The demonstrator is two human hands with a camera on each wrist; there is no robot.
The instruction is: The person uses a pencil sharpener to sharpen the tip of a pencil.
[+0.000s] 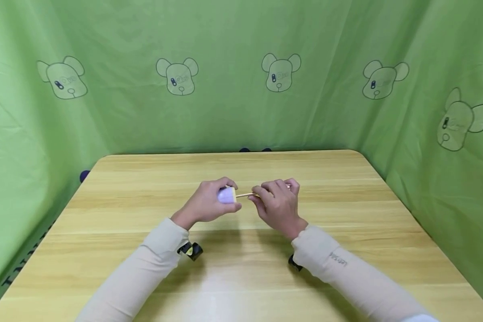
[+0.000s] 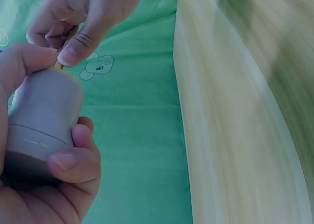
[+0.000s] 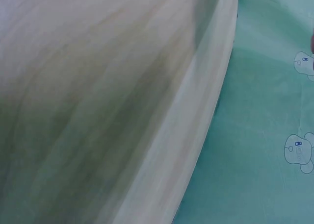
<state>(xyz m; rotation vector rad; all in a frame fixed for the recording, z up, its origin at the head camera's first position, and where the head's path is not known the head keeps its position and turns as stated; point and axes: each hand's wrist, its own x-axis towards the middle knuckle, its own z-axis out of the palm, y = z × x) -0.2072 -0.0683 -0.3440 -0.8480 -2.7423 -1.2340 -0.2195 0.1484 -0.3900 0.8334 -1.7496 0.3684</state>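
Note:
My left hand holds a small purple pencil sharpener with a yellow rim, on its side above the table. In the left wrist view the fingers wrap around the rounded sharpener body, which has a seam line and a darker base. My right hand pinches a thin pencil just outside the rim. The pencil's near end meets the sharpener's yellow face; most of its length is hidden behind the right fingers. Right thumb and index come close to the left fingertips in the left wrist view.
A light wood-grain table with rounded far corners lies under both hands. Green cloth printed with bear heads hangs behind it and along both sides. The right wrist view mostly takes in tabletop and cloth.

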